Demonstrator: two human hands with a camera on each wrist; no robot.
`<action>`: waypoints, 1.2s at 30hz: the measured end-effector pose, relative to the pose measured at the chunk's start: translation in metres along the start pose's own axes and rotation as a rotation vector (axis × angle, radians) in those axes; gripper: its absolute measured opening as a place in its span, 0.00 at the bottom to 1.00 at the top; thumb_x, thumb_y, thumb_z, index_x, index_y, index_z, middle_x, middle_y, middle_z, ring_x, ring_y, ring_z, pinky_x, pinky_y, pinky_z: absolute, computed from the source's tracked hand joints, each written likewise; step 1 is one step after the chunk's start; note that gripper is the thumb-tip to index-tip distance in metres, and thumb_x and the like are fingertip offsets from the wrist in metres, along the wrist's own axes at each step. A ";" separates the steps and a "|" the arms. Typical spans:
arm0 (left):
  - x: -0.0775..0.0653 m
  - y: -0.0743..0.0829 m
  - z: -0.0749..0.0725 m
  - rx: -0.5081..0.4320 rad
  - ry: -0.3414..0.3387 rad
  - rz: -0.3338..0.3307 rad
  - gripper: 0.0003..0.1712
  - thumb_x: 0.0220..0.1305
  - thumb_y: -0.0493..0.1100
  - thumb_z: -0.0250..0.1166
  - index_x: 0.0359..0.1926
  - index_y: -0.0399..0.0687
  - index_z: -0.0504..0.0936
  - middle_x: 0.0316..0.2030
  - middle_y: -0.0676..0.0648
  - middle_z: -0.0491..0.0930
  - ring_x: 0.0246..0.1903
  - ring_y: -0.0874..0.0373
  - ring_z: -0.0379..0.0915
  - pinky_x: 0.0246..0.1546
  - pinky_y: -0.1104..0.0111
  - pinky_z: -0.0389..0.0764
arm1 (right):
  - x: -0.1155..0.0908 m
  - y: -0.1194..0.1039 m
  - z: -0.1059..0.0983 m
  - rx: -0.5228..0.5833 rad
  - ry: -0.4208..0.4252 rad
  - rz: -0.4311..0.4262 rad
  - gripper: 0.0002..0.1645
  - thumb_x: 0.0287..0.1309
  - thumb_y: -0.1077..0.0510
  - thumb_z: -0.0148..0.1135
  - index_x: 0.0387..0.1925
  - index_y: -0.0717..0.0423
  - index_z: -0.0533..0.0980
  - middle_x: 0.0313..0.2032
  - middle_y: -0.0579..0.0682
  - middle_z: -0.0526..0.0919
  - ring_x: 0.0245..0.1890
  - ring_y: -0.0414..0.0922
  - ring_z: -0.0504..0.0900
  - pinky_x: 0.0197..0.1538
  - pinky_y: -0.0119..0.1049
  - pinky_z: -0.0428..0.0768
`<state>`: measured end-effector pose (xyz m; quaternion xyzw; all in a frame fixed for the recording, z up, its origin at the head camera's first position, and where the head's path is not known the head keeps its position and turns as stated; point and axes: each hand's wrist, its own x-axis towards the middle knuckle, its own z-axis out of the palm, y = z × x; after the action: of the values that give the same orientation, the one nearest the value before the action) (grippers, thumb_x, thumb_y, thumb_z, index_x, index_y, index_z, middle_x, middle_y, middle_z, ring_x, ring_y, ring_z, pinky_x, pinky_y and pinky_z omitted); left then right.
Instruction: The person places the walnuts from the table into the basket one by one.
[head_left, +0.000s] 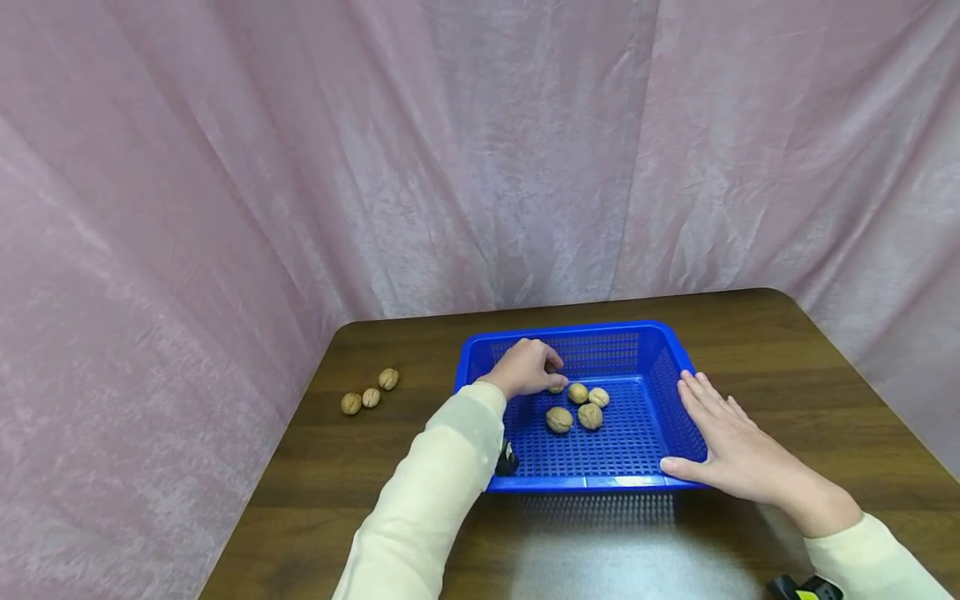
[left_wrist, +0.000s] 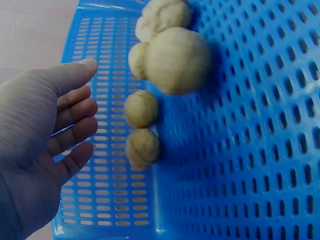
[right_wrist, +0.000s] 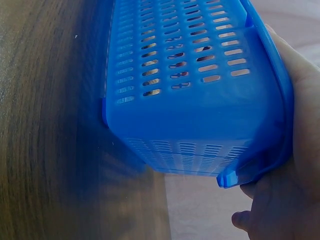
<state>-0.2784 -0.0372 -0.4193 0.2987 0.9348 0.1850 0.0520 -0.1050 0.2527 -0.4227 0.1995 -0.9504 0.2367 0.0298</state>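
A blue perforated plastic basket [head_left: 615, 481] sits on the wooden table with several walnuts [head_left: 590, 416] on its floor. My left hand [head_left: 527, 367] reaches in over the basket's left side, right by the walnuts. In the left wrist view its fingers [left_wrist: 75, 115] are loosely bent, with nothing between them and the thumb, and the walnuts [left_wrist: 141, 109] lie beyond the fingertips. My right hand [head_left: 738, 450] rests against the basket's right side, fingers straight along the rim and thumb on the near right corner. The right wrist view shows that hand [right_wrist: 295, 200] against the rim from outside.
Three walnuts [head_left: 371, 397] lie on the table [head_left: 300, 500] left of the basket. Pink curtains [head_left: 562, 167] hang behind and beside the table. A black device [head_left: 507, 458] shows at the left wrist, another [head_left: 806, 588] at the right wrist.
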 end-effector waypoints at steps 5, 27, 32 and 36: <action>-0.001 0.006 -0.009 -0.008 0.028 0.024 0.21 0.59 0.54 0.69 0.48 0.47 0.86 0.40 0.54 0.85 0.38 0.66 0.78 0.42 0.72 0.77 | 0.000 0.000 0.000 -0.002 -0.003 -0.002 0.66 0.52 0.31 0.63 0.73 0.67 0.43 0.74 0.62 0.41 0.74 0.49 0.29 0.69 0.60 0.36; -0.046 0.011 -0.122 0.023 0.246 0.115 0.18 0.57 0.52 0.71 0.44 0.48 0.86 0.38 0.53 0.83 0.39 0.63 0.76 0.42 0.71 0.76 | 0.008 0.004 -0.002 0.001 0.000 0.009 0.66 0.53 0.29 0.61 0.73 0.67 0.44 0.74 0.62 0.40 0.74 0.51 0.29 0.69 0.59 0.33; -0.065 -0.016 -0.140 -0.005 0.302 0.076 0.16 0.57 0.51 0.71 0.43 0.48 0.86 0.37 0.52 0.82 0.39 0.60 0.76 0.43 0.66 0.77 | 0.010 0.003 -0.001 0.007 0.000 0.011 0.66 0.53 0.29 0.61 0.73 0.67 0.43 0.74 0.62 0.40 0.74 0.51 0.29 0.69 0.59 0.33; -0.087 -0.042 -0.151 -0.008 0.323 0.016 0.17 0.57 0.51 0.71 0.45 0.48 0.86 0.39 0.51 0.83 0.41 0.58 0.77 0.44 0.63 0.78 | 0.013 0.002 0.001 0.011 -0.002 0.007 0.65 0.53 0.29 0.61 0.73 0.67 0.44 0.74 0.62 0.40 0.74 0.51 0.30 0.70 0.58 0.32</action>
<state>-0.2611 -0.1667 -0.2958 0.2724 0.9278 0.2349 -0.0994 -0.1172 0.2491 -0.4220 0.1963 -0.9499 0.2418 0.0271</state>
